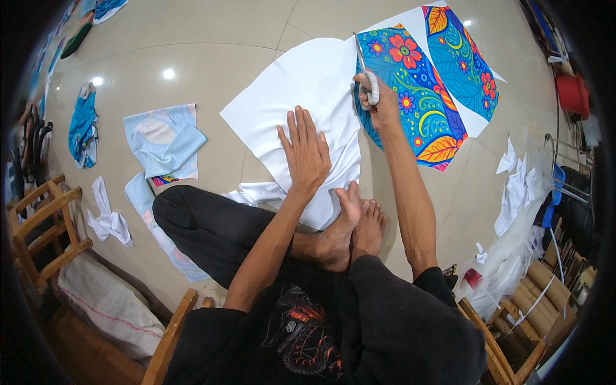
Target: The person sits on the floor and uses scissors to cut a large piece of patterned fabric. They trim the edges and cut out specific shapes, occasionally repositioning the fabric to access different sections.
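My left hand [305, 151] lies flat on a white piece of fabric [273, 83], fingers stretched out. The white piece is spread on the tiled floor in front of my bare feet. In my right hand [382, 106] is a pair of scissors [371, 88] with pale wrapped handles. Their blades point away from me, along the line between the white piece and a blue floral printed fabric [410, 106]. Whether the blades are apart I cannot make out. A second floral print panel [467, 67] on white cloth lies farther right.
Folded pale blue fabric [163, 138] and a blue garment piece [83, 128] lie to the left. White scraps [109, 215] are near the wooden chair frame [48, 224]; more scraps [513, 186] lie right. Clear plastic [497, 276] and cardboard rolls [539, 295] crowd the lower right. A red bucket [571, 96] stands far right.
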The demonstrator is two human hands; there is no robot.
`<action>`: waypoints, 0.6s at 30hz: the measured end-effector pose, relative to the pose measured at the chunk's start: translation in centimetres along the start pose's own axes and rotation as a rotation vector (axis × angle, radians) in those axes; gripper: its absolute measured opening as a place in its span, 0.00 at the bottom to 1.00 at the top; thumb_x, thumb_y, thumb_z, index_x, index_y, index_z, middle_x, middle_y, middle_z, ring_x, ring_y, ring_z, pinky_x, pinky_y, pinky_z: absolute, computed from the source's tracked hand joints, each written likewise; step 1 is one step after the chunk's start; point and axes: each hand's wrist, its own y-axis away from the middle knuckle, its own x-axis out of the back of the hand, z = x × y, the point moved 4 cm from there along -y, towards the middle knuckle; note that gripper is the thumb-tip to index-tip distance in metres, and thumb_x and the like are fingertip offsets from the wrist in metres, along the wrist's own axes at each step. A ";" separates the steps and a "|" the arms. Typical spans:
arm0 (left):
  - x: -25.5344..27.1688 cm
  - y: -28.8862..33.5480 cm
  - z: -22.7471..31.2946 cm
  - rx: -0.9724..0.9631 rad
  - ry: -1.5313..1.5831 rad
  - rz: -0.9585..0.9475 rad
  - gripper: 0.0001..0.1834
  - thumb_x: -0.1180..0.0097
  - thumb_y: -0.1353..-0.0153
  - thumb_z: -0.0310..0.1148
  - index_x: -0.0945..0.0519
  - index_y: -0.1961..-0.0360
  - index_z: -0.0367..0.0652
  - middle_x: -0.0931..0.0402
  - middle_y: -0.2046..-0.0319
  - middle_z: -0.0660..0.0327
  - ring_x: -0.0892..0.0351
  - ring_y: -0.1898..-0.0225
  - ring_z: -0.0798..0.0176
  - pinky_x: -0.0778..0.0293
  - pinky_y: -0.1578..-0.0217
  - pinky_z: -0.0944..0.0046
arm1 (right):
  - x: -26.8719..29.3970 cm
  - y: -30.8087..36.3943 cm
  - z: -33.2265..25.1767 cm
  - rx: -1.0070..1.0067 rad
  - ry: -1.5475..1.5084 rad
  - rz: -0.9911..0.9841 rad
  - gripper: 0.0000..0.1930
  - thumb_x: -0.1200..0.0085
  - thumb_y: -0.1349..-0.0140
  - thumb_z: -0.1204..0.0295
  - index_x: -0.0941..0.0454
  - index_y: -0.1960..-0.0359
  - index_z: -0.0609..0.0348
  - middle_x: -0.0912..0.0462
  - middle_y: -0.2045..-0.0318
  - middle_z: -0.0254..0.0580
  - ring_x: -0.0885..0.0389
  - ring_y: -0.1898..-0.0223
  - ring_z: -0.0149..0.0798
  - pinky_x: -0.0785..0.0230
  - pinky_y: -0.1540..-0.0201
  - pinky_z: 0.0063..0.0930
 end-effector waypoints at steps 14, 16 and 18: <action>8.6 2.1 -6.0 -0.343 -0.310 -0.491 0.69 0.54 0.41 0.85 0.53 0.16 0.38 0.52 0.17 0.47 0.55 0.16 0.42 0.66 0.24 0.21 | 8.9 13.8 -1.0 -0.008 0.085 -0.118 0.28 0.44 0.24 0.71 0.31 0.25 0.64 0.13 0.46 0.47 0.32 0.79 0.21 0.43 0.79 0.15; 11.4 4.0 -9.3 -0.361 -0.443 -0.550 0.73 0.42 0.49 0.82 0.54 0.16 0.41 0.53 0.18 0.41 0.57 0.17 0.37 0.54 0.27 0.20 | 11.3 16.9 -0.4 0.018 0.093 -0.114 0.28 0.43 0.24 0.72 0.31 0.25 0.63 0.14 0.46 0.48 0.32 0.79 0.21 0.43 0.80 0.15; 13.5 6.4 -9.9 -0.356 -0.566 -0.549 0.73 0.32 0.51 0.75 0.53 0.16 0.43 0.46 0.22 0.37 0.51 0.19 0.33 0.38 0.31 0.22 | 13.5 19.4 0.3 0.032 0.074 -0.085 0.28 0.42 0.25 0.71 0.30 0.25 0.63 0.14 0.45 0.49 0.32 0.79 0.21 0.43 0.80 0.16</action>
